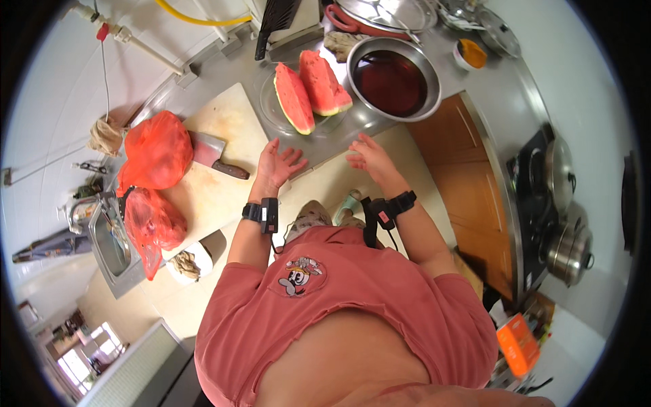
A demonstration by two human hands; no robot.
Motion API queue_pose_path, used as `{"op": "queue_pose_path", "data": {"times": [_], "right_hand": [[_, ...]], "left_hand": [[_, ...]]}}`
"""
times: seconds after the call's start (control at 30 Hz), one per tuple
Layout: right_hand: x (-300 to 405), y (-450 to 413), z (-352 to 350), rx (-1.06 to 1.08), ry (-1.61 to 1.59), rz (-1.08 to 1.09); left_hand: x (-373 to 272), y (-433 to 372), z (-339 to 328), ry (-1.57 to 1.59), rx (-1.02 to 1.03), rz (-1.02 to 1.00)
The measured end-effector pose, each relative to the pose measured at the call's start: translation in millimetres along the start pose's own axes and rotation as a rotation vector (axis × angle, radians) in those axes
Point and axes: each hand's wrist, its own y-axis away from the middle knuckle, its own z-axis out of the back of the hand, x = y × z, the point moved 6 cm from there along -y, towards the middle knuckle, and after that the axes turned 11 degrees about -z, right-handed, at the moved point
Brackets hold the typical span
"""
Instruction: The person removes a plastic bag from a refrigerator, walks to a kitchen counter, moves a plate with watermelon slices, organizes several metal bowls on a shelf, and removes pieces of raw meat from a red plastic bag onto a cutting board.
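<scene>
My left hand (279, 164) is palm up with its fingers apart and nothing in it, by the right edge of the cutting board (231, 109). Opposite it, my right hand (370, 156) is raised, empty, fingers spread, below the metal basin of dark red liquid (394, 84). Two cut watermelon pieces, one a long wedge (294, 99) and one a thicker chunk (324, 84), rest on a clear glass plate (268, 104) beyond both hands. A cleaver (216, 154) with a dark wooden handle lies on the board, its blade tip beside a red plastic bag (158, 147).
A second red bag (155, 219) lies at the board's edge near the sink (111, 249). A red pot (343, 20) and a small bowl with orange food (470, 54) stand farther back. At right are a black stove (529, 168) and a steel pot (569, 252).
</scene>
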Motion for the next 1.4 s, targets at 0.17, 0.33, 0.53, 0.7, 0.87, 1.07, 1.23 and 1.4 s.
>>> {"op": "queue_pose_path", "data": {"times": [0.17,0.33,0.53,0.7,0.87,1.07,1.23,1.4], "right_hand": [[25,-56,-7,-0.032,0.13,-0.055],[38,-89,-19,0.121,0.008,-0.115],[36,-109,-29,0.048,-0.004,-0.169],[43,-117,-40,0.034,-0.076,-0.13],[38,-119,-43,0.056,-0.165,-0.021],[32,-78,-52,0.001,-0.15,0.064],[31,-32,-50,0.084,-0.146,0.131],[29,22,-20,0.102,-0.175,0.147]], "left_hand": [[3,-35,17,0.046,-0.072,-0.085],[-7,-45,-7,0.036,-0.142,-0.021],[-26,-64,-11,-0.2,-0.128,-0.011],[-48,-81,-7,-0.538,-0.167,-0.232],[-52,-80,-5,-0.535,-0.108,-0.246],[-44,-48,-2,-0.545,-0.118,-0.318],[-27,-3,0,-0.586,-0.138,-0.406],[1,63,-43,-0.598,-0.156,-0.463]]}}
